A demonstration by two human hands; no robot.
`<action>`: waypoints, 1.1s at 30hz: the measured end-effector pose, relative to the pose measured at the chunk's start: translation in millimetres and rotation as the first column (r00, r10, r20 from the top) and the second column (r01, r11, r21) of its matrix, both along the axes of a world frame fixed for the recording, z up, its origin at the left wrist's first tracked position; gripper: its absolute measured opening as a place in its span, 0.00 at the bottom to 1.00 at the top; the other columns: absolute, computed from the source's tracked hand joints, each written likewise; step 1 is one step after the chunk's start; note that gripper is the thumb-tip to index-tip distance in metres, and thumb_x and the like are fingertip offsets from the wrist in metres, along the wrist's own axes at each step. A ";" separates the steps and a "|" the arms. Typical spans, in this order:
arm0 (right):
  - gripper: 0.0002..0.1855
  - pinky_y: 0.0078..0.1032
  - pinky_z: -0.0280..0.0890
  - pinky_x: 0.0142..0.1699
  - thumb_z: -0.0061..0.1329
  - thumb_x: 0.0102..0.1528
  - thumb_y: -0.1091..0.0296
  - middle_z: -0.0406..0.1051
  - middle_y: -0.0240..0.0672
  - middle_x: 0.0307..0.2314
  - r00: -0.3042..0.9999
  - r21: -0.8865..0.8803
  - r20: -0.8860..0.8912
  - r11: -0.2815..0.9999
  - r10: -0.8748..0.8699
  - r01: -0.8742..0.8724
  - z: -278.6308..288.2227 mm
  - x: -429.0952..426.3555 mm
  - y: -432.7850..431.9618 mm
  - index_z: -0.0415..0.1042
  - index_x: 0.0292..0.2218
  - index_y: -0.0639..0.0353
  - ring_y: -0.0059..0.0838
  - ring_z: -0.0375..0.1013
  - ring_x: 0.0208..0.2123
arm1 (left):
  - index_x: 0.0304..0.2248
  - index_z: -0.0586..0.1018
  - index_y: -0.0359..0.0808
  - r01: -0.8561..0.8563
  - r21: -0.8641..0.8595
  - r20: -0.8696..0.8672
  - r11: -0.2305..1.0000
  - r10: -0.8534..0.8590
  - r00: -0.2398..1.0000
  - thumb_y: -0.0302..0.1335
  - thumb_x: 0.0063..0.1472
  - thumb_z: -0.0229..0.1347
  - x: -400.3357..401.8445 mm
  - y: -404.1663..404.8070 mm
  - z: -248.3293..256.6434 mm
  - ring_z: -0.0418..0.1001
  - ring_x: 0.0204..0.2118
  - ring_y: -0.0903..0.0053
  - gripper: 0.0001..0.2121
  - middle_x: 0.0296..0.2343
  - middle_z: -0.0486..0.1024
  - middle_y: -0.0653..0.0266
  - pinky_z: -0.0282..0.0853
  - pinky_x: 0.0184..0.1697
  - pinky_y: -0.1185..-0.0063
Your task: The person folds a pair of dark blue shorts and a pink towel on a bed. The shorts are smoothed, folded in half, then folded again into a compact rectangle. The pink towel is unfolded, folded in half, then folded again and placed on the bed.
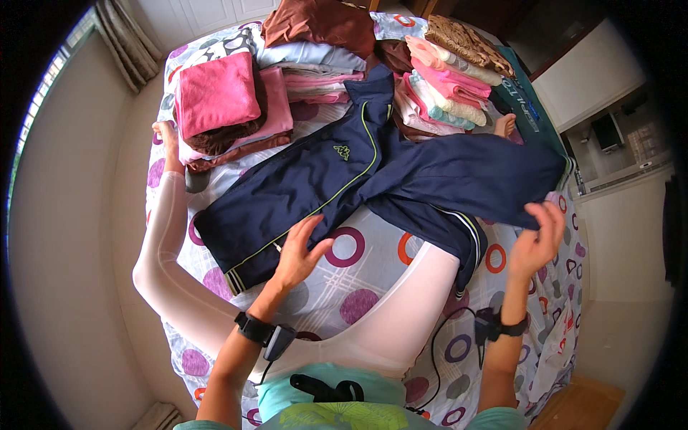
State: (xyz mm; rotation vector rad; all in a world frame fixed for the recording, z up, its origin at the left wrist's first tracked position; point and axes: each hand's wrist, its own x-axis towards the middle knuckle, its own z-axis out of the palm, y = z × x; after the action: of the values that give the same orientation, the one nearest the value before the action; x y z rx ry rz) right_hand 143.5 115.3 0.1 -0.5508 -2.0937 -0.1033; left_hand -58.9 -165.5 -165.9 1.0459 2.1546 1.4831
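Observation:
A navy track jacket (322, 172) with lime piping and a small Kappa logo lies across the patterned bed sheet (317, 312), between and partly over my legs. My left hand (301, 252), fingers apart, is over the jacket's lower edge near the zip; whether it touches the cloth cannot be told. At the right, my right hand (540, 236) has curled fingers at the edge of a jacket sleeve (473, 166) that is spread out to the right. Whether those fingers grip the fabric is unclear. Another striped part of the jacket rests over my right knee.
Folded pink and brown cloths (217, 94) are stacked at the upper left. Behind them stands a pile topped by a brown cloth (320, 27). Folded towels (451, 91) are piled at the upper right. A plastic bag (556, 344) lies by the bed's right edge. Cables hang from both wrist straps.

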 end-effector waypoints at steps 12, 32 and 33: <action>0.08 0.28 0.66 0.38 0.43 0.33 0.87 0.65 0.42 0.30 0.651 -0.374 -0.034 0.594 0.758 -0.712 -53.0 -81.4 -116.4 0.67 0.20 0.67 0.42 0.68 0.34 | 0.51 0.55 0.30 0.131 0.571 0.672 0.810 -0.553 0.492 0.53 0.40 0.58 -6.8 7.1 45.2 0.54 0.51 0.81 0.46 0.49 0.57 0.68 0.44 0.54 0.83; 0.11 0.11 0.56 0.26 0.52 0.46 0.72 0.66 0.25 0.19 0.686 -0.959 -0.185 0.022 0.703 -0.281 -31.0 -99.6 -133.5 0.67 0.31 0.68 0.09 0.59 0.21 | 0.43 0.70 0.34 -0.075 0.554 0.724 0.829 -0.435 0.535 0.28 0.55 0.51 28.0 -5.0 74.9 0.63 0.41 0.86 0.15 0.39 0.69 0.71 0.56 0.48 0.83; 0.09 0.10 0.54 0.24 0.51 0.46 0.73 0.65 0.24 0.18 0.702 -0.967 -0.164 0.027 0.693 -0.252 -30.3 -98.6 -134.0 0.68 0.29 0.68 0.08 0.58 0.20 | 0.43 0.70 0.34 -0.096 0.528 0.749 0.844 -0.411 0.519 0.29 0.56 0.50 28.8 -4.9 74.7 0.63 0.41 0.86 0.15 0.39 0.69 0.71 0.55 0.48 0.83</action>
State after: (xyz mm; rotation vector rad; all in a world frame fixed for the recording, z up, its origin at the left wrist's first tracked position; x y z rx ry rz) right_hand 44.9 -18.7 -30.2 -0.4336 -2.3751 1.8584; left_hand -30.1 -170.4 -91.2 0.4169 0.9346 1.9562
